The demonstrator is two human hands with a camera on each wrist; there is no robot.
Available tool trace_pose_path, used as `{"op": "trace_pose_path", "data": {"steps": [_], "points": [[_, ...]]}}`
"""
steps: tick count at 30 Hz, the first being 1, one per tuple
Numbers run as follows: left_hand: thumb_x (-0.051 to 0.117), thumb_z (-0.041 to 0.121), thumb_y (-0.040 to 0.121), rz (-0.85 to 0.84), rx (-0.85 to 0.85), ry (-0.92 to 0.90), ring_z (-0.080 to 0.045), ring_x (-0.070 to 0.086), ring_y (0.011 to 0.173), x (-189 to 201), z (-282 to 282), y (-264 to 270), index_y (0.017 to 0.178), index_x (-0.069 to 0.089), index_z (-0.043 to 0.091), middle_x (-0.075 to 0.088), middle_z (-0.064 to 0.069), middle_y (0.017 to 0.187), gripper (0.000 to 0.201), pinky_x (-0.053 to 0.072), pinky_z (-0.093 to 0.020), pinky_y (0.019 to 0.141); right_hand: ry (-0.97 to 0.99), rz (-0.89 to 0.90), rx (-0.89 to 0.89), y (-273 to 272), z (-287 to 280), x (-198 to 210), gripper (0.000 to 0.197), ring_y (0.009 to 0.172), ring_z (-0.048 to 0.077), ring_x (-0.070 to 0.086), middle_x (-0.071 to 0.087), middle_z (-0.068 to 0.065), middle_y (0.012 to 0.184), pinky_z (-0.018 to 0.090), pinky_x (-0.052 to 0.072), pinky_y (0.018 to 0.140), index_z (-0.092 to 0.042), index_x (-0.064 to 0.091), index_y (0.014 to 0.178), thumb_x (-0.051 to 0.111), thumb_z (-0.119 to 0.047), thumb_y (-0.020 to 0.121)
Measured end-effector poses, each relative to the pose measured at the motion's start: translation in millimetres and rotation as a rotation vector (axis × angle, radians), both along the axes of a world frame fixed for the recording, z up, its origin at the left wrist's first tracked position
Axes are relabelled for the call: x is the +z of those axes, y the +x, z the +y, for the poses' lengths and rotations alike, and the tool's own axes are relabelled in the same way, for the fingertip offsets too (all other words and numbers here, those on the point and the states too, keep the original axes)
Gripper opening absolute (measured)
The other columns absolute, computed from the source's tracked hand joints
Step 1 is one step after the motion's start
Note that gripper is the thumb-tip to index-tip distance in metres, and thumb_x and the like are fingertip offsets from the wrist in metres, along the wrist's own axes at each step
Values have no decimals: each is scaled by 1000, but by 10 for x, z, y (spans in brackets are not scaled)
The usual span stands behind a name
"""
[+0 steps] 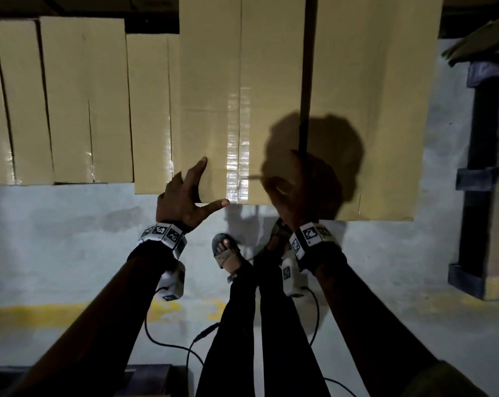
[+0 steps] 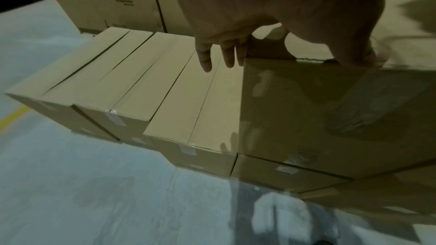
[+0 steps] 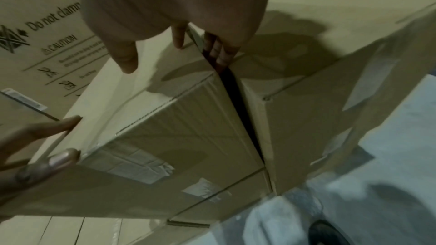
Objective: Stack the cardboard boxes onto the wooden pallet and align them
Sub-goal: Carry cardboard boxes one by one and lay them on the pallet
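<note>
A long cardboard box (image 1: 242,81) lies on top of a stack, its near end facing me. My left hand (image 1: 211,183) rests spread on its near left corner, the forefinger flat on top and the thumb along the front edge. In the left wrist view the fingers (image 2: 219,57) hang over the box's left side. My right hand (image 1: 288,179) is at the dark gap between this box and the neighbouring box (image 1: 371,96). In the right wrist view three straight fingers (image 3: 219,53) reach down into that gap, while the thumb (image 3: 125,59) lies on top of the box (image 3: 177,128).
Lower boxes (image 1: 85,96) stand side by side to the left. Printed cartons (image 3: 47,44) stand behind. A dark pallet (image 1: 477,167) leans at the right. My sandalled foot (image 1: 228,253) stands close to the stack on the grey floor with its yellow line (image 1: 42,313).
</note>
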State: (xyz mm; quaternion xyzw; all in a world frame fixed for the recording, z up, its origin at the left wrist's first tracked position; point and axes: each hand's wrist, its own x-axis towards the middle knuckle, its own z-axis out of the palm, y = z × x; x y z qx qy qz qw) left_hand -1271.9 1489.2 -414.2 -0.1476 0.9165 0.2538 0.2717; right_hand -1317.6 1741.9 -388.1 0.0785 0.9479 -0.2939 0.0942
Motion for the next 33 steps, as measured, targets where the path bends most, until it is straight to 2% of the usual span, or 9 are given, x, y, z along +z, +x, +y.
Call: {"op": "trace_pose_path", "data": {"steps": [5, 10, 12, 17, 21, 23, 26, 28, 33], "points": [[79, 78, 65, 39, 117, 189, -14, 56, 116, -59, -219, 26, 157, 22, 51, 51, 5, 146, 112, 55, -45, 98, 146, -60, 224, -28, -90, 25, 88, 137, 29, 45, 48, 7, 154, 39, 36, 109, -38, 31, 160, 64, -74, 87], [81, 63, 76, 51, 132, 312, -17, 47, 142, -114, -338, -140, 160, 16, 51, 29, 25, 163, 107, 40, -31, 113, 102, -50, 223, -21, -176, -95, 90, 136, 30, 50, 44, 3, 158, 41, 45, 105, -40, 26, 161, 60, -78, 86], [81, 66, 75, 85, 105, 296, -22, 62, 128, -151, -300, -263, 160, 12, 54, 25, 30, 160, 110, 44, -36, 113, 147, -24, 197, -10, -145, -158, 91, 127, 26, 57, 47, -2, 155, 43, 54, 95, -49, 21, 160, 48, -90, 82], [75, 81, 70, 252, 65, 188, -33, 49, 141, -262, -132, -291, 163, 15, 44, 27, 31, 156, 116, 40, -51, 117, 152, -60, 142, -62, -88, -315, 107, 135, 24, 52, 42, -6, 157, 47, 53, 100, -51, 13, 159, 52, -97, 70], [61, 97, 64, 288, 69, 83, -41, 57, 131, -150, -41, -333, 161, 14, 51, 45, 18, 157, 118, 41, -54, 116, -269, -167, 105, -112, -112, -512, 116, 148, 15, 38, 37, -8, 162, 46, 38, 119, -37, 21, 161, 76, -81, 69], [59, 97, 63, 309, 56, 52, -41, 64, 117, 17, -22, -344, 161, 17, 49, 58, 10, 148, 116, 50, -52, 106, -375, -192, 102, -204, -102, -464, 112, 142, 20, 47, 49, -5, 153, 50, 41, 116, -26, 35, 158, 86, -70, 68], [55, 99, 62, 322, 93, 11, -38, 67, 102, 378, -28, -289, 159, 24, 50, 74, -8, 121, 113, 56, -45, 90, -485, -144, 49, -270, -172, -21, 95, 130, 3, 53, 60, -6, 135, 30, 38, 116, -16, 47, 147, 94, -49, 71], [57, 98, 62, 323, 129, -1, -37, 67, 98, 674, -49, -216, 158, 26, 51, 76, -12, 105, 111, 56, -43, 86, -483, -95, 127, -298, -202, 404, 99, 125, 4, 56, 62, -2, 128, 29, 38, 114, -9, 45, 148, 90, -55, 72], [57, 98, 63, 374, 231, -14, -35, 67, 95, 1572, -194, 18, 158, 27, 51, 76, -13, 107, 110, 55, -38, 80, -58, -157, 287, -326, -362, 1603, 111, 104, 24, 65, 68, 2, 114, 29, 44, 79, -50, 21, 159, 70, -87, 67]]}}
